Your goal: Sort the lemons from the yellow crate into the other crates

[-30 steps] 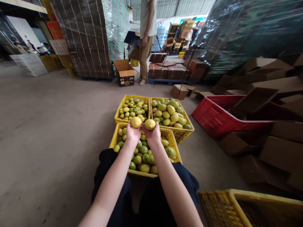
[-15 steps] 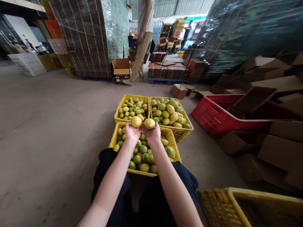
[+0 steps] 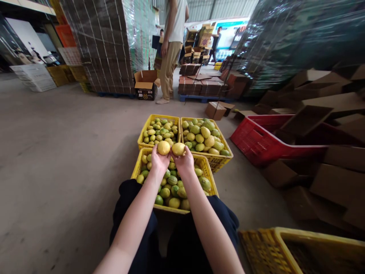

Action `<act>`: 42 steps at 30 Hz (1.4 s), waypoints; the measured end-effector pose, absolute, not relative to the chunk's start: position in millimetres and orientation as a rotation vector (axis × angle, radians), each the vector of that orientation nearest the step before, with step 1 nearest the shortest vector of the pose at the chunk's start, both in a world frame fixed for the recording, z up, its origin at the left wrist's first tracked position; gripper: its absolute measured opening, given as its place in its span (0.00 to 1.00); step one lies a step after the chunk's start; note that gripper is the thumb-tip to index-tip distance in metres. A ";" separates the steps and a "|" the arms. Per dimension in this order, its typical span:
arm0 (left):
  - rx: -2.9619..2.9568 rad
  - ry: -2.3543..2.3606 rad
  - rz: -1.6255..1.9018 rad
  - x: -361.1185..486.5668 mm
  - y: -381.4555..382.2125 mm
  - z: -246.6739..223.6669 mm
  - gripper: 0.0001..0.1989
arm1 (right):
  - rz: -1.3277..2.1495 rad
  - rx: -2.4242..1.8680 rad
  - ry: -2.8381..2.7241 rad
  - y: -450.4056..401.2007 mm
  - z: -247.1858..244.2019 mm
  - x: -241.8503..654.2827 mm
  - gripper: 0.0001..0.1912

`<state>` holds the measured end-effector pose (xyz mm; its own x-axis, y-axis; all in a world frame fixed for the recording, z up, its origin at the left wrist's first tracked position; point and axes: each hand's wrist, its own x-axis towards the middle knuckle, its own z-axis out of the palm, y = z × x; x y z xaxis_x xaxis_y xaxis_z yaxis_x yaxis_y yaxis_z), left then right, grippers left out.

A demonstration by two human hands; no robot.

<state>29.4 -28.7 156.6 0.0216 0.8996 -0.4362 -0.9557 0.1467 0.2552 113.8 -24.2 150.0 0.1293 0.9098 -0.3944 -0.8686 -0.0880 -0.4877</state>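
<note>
My left hand (image 3: 160,161) holds a round yellow fruit (image 3: 163,147), its fingers curled around the sides. Close beside it, my right hand (image 3: 184,163) grips another yellow fruit (image 3: 178,149). Both hands are above the near yellow crate (image 3: 211,178), which is filled with green and yellow fruits (image 3: 174,190). Behind it, side by side, stand a back left crate (image 3: 142,132) of smaller fruits (image 3: 159,131) and a back right crate (image 3: 221,160) of larger fruits (image 3: 209,141). The palms are partly hidden by the fruits they hold.
A red crate (image 3: 251,141) and a heap of cardboard boxes (image 3: 339,175) are on the right. Another yellow crate (image 3: 273,247) stands at lower right. A person (image 3: 171,49) stands beyond the crates near an open box (image 3: 146,85). Wrapped stacks rise behind.
The fruit in my right hand has turned and shifted slightly left. The person beyond the crates has moved, now standing more upright, and a person farther back shows more clearly.
</note>
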 end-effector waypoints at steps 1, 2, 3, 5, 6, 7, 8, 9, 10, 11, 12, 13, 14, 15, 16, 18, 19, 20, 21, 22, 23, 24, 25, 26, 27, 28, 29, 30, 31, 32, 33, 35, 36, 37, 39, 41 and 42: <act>-0.103 0.572 1.455 29.5 -29.0 156.8 0.17 | 1.503 -0.727 -0.078 -25.7 152.8 114.3 0.07; -0.087 0.573 1.480 29.6 -29.3 157.2 0.15 | 1.531 -0.708 -0.085 -27.0 155.3 114.9 0.07; -0.076 0.568 1.514 29.4 -29.5 157.7 0.13 | 1.558 -0.694 -0.084 -28.1 157.3 115.5 0.08; -0.076 0.551 1.578 28.4 -29.9 158.8 0.10 | 1.588 -0.673 -0.066 -29.6 159.8 116.2 0.09; -0.087 0.543 1.592 27.6 -30.0 159.4 0.10 | 1.594 -0.666 -0.059 -30.1 160.3 116.2 0.09; -0.102 0.532 1.591 26.5 -30.0 159.9 0.10 | 1.597 -0.663 -0.056 -30.6 160.4 116.0 0.08; -0.118 0.522 1.578 25.5 -30.1 160.4 0.11 | 1.601 -0.663 -0.057 -31.0 160.3 115.7 0.08; -0.132 0.509 1.564 24.4 -30.2 160.7 0.13 | 1.606 -0.662 -0.064 -31.5 160.1 115.4 0.09; -0.149 0.496 1.555 23.5 -30.4 160.8 0.14 | 1.612 -0.659 -0.073 -32.0 160.0 115.0 0.09; -0.166 0.483 1.551 22.7 -30.9 160.9 0.15 | 1.613 -0.653 -0.083 -32.6 160.0 114.8 0.10; -0.180 0.472 1.549 22.0 -31.6 160.9 0.15 | 1.613 -0.645 -0.093 -33.2 160.3 114.7 0.10; -0.188 0.464 1.548 21.5 -32.6 161.0 0.15 | 1.614 -0.635 -0.103 -33.7 160.8 114.6 0.11; -0.194 0.456 1.545 21.1 -33.8 161.3 0.15 | 1.618 -0.626 -0.113 -34.3 161.4 114.8 0.11; -0.198 0.449 1.537 20.6 -35.1 161.9 0.14 | 1.623 -0.618 -0.122 -34.7 162.1 114.9 0.11; -0.203 0.446 1.525 20.1 -36.6 163.0 0.13 | 1.629 -0.612 -0.130 -35.1 162.7 115.2 0.11; -0.207 0.448 1.495 18.8 -39.6 166.5 0.12 | 1.638 -0.608 -0.140 -35.9 163.7 115.7 0.12; -0.204 0.451 1.479 17.9 -41.0 168.7 0.12 | 1.642 -0.609 -0.147 -36.3 164.2 115.9 0.12; -0.199 0.454 1.465 17.0 -42.4 170.9 0.12 | 1.647 -0.609 -0.159 -36.8 164.7 116.1 0.12; -0.187 0.456 1.454 16.1 -43.6 173.1 0.12 | 1.653 -0.607 -0.173 -37.4 165.4 116.2 0.13; -0.171 0.456 1.447 15.2 -44.7 175.0 0.13 | 1.659 -0.604 -0.187 -38.2 166.3 116.3 0.13; -0.152 0.456 1.442 14.3 -45.7 176.4 0.13 | 1.663 -0.599 -0.201 -39.0 167.2 116.4 0.13; -0.132 0.456 1.437 13.6 -46.5 177.3 0.13 | 1.666 -0.594 -0.214 -39.9 168.2 116.6 0.14; -0.113 0.457 1.432 13.0 -47.2 177.6 0.13 | 1.666 -0.591 -0.224 -40.6 169.1 116.8 0.14; -0.098 0.459 1.426 12.5 -47.6 177.6 0.13 | 1.668 -0.589 -0.231 -41.3 169.8 117.1 0.14; -0.088 0.458 1.425 12.1 -47.9 177.2 0.13 | 1.672 -0.589 -0.237 -41.7 170.3 117.5 0.13; -0.084 0.457 1.426 11.8 -48.0 176.7 0.12 | 1.676 -0.588 -0.243 -41.9 170.4 118.0 0.13; -0.083 0.452 1.429 11.7 -47.9 176.1 0.12 | 1.680 -0.586 -0.249 -41.9 170.3 118.5 0.12; -0.087 0.447 1.431 11.7 -47.6 175.6 0.12 | 1.684 -0.582 -0.256 -41.7 170.0 118.9 0.11; -0.096 0.443 1.432 11.9 -47.1 175.2 0.11 | 1.688 -0.577 -0.262 -41.3 169.4 119.2 0.10; -0.111 0.439 1.430 12.2 -46.5 175.0 0.11 | 1.690 -0.574 -0.263 -40.8 168.6 119.3 0.10; -0.132 0.436 1.432 12.7 -45.6 174.8 0.11 | 1.687 -0.571 -0.257 -40.0 167.5 119.1 0.09; -0.191 0.431 1.461 13.8 -43.2 174.0 0.11 | 1.676 -0.578 -0.223 -38.0 164.4 117.7 0.08; -0.226 0.438 1.484 14.3 -41.8 173.0 0.11 | 1.670 -0.595 -0.197 -36.8 162.1 116.5 0.07; -0.267 0.456 1.509 14.4 -40.3 171.5 0.12 | 1.663 -0.622 -0.168 -35.6 159.4 115.1 0.07; -0.347 0.515 1.549 13.3 -37.1 167.3 0.14 | 1.647 -0.701 -0.105 -33.4 152.8 111.5 0.06; -0.404 0.564 1.571 9.9 -34.4 162.7 0.15 | 1.639 -0.787 -0.055 -32.7 145.2 107.4 0.05; -0.419 0.572 1.585 7.3 -33.3 160.9 0.15 | 1.644 -0.824 -0.039 -33.1 141.1 105.1 0.05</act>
